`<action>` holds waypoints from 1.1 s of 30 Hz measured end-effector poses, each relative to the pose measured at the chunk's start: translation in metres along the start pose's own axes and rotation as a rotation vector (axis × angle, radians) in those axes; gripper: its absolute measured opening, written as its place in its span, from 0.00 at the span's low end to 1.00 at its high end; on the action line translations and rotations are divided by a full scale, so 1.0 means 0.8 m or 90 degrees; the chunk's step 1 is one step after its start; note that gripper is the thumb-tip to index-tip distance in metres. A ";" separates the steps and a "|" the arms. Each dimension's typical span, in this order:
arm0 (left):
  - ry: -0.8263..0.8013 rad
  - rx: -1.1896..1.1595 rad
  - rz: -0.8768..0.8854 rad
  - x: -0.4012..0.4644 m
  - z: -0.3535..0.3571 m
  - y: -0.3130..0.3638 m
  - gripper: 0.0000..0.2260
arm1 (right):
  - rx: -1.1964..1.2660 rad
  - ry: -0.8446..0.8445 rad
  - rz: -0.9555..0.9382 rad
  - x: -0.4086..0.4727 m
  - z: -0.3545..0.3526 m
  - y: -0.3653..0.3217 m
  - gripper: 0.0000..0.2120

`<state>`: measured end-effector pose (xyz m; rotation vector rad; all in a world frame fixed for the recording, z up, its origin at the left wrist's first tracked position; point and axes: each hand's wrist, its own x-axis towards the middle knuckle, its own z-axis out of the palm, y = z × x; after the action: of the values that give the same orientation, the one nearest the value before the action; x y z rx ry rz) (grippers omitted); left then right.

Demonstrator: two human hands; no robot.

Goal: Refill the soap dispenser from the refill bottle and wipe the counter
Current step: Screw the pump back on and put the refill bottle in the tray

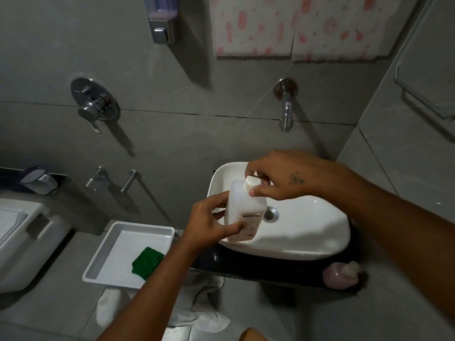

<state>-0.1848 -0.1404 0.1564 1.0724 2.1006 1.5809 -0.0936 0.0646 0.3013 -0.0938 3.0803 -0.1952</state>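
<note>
The left hand holds the white refill bottle over the sink. The right hand grips its cap. No soap is poured yet, and the green cloth waits in the tray.

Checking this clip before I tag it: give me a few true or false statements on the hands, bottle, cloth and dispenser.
1. The left hand holds the body of the white bottle. True.
2. The right hand is on the wall tap. False: its fingers are at the bottle's cap.
3. The green cloth lies in the white tray. True.
4. The bottle lies flat in the basin. False: it is upright at the basin rim.
5. The wall dispenser hangs above, untouched. True.
</note>
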 end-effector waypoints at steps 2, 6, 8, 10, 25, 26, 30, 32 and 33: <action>0.003 -0.005 -0.003 0.000 0.001 0.001 0.30 | -0.020 0.001 0.008 0.002 0.006 -0.005 0.16; 0.020 -0.012 -0.026 -0.001 0.004 0.003 0.30 | -0.008 0.049 0.031 0.001 0.023 -0.007 0.17; 0.028 -0.013 -0.032 -0.001 0.003 0.002 0.30 | -0.018 0.096 0.032 0.000 0.037 -0.007 0.18; 0.032 -0.023 -0.035 -0.003 0.001 0.000 0.29 | 0.094 0.118 0.061 -0.003 0.051 -0.008 0.19; 0.109 -0.064 -0.239 -0.111 -0.089 -0.062 0.34 | 1.105 -0.181 0.319 0.070 0.235 -0.114 0.20; 0.120 -0.056 -0.248 -0.121 -0.104 -0.072 0.34 | 1.121 -0.189 0.317 0.085 0.244 -0.129 0.22; 0.188 -0.041 -0.293 -0.152 -0.170 -0.120 0.29 | 1.186 -0.209 0.308 0.150 0.279 -0.201 0.21; 0.227 -0.024 -0.325 -0.164 -0.207 -0.149 0.27 | 1.200 -0.213 0.320 0.188 0.298 -0.240 0.21; 0.243 -0.014 -0.340 -0.168 -0.226 -0.165 0.27 | 1.210 -0.216 0.336 0.208 0.309 -0.260 0.21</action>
<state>-0.2585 -0.3766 0.0725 0.1614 2.3289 1.6043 -0.2338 -0.1829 0.0751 0.6094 1.3753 -2.3014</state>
